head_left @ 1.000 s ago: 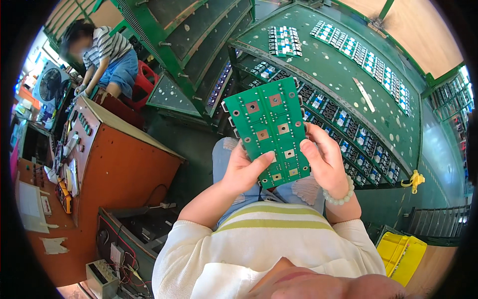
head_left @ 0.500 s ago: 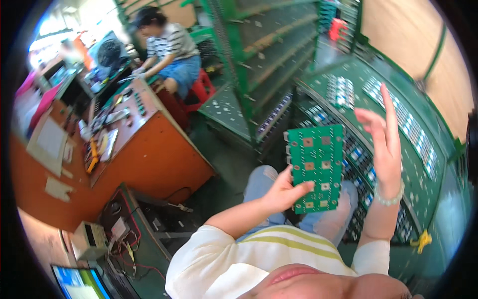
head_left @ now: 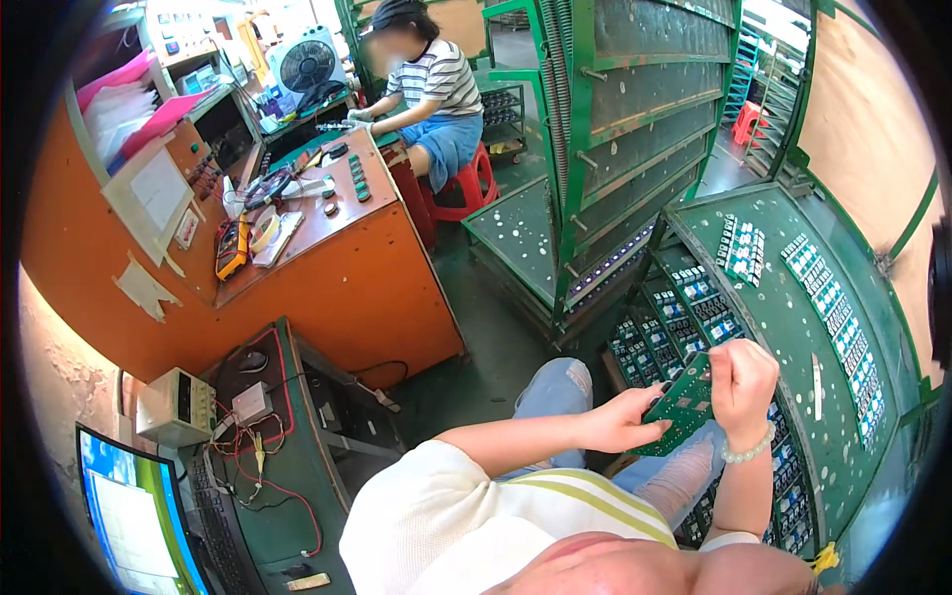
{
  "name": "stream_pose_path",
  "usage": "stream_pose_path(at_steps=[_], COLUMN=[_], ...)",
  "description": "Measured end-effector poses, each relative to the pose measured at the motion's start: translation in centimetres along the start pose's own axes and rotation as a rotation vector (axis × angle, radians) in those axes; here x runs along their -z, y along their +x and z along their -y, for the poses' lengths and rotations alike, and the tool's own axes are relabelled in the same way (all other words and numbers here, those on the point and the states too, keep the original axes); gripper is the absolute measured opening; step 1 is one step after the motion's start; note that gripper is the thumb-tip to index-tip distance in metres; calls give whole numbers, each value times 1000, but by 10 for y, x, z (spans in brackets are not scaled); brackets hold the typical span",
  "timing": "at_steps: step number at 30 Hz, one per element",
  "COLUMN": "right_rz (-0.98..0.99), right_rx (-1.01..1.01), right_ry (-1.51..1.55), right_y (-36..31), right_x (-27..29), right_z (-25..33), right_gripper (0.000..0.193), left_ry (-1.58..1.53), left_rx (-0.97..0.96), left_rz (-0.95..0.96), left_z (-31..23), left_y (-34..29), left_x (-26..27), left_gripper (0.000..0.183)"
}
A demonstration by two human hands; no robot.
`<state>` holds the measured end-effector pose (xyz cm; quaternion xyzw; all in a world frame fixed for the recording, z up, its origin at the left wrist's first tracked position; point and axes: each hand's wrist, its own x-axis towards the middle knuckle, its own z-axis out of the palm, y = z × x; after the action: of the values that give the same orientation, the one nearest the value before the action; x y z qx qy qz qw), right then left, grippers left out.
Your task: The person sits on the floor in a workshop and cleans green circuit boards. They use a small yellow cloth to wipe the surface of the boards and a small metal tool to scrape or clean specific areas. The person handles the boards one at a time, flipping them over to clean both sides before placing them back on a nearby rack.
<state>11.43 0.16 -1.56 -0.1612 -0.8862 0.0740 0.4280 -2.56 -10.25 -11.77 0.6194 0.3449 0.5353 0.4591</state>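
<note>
- Above the person's lap, just left of the green table [head_left: 783, 302]: green circuit board [head_left: 684, 409], held up in the air.
- Long axis: seems to run from lower left, by the thigh, up to upper right, by the right hand [head_left: 746, 385]; board strongly foreshortened and part covered, so exact angle can't be told.
- Board is tilted, not flat; the face with square pads and holes is turned toward the person, upper end pointing away and to the right, lower end toward the knees of the ripped jeans [head_left: 555, 397].
- Left hand [head_left: 620, 421]: clamped on the board's left edge, thumb over the padded face, other fingers behind it.
- Right hand: fingers curled at the upper right corner, overlapping the board; can't tell whether it grips the board or something small. Pale bead bracelet [head_left: 749, 446] on that wrist.
- Hands close together, board between them.
- On the green table: rows of small modules [head_left: 843, 342], long side running away from the person, and a thin pale strip [head_left: 817, 385] lying roughly parallel. More modules packed on the shelf below.
- Left side: orange desk [head_left: 337, 288] with a yellow meter [head_left: 232, 248]; lower down, monitor [head_left: 129, 516] and keyboard [head_left: 216, 521].
- Far side: co-worker in striped top [head_left: 436, 84] seated on a red stool [head_left: 466, 188].
</note>
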Motion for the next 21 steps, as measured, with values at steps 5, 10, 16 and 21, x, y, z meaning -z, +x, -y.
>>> stream_pose_path(at_steps=[5,10,16,21], right_rz=[-97,-115,-149,-140], right_rx=[-47,-26,35,29], right_ry=[-182,-424,-474,-377], right_y=[-11,-10,1,-4], right_x=[-8,-16,-28,-32], right_z=[-12,-11,-5,-10], right_gripper=[39,36,37,30], left_ry=[-15,-16,248,261], left_rx=[-126,-5,-109,-198], left_rz=[-121,-460,-768,-822], left_z=[0,-14,9,17], left_y=[11,35,60,67], left_x=[-7,-13,-12,-6], left_gripper=[45,21,23,39])
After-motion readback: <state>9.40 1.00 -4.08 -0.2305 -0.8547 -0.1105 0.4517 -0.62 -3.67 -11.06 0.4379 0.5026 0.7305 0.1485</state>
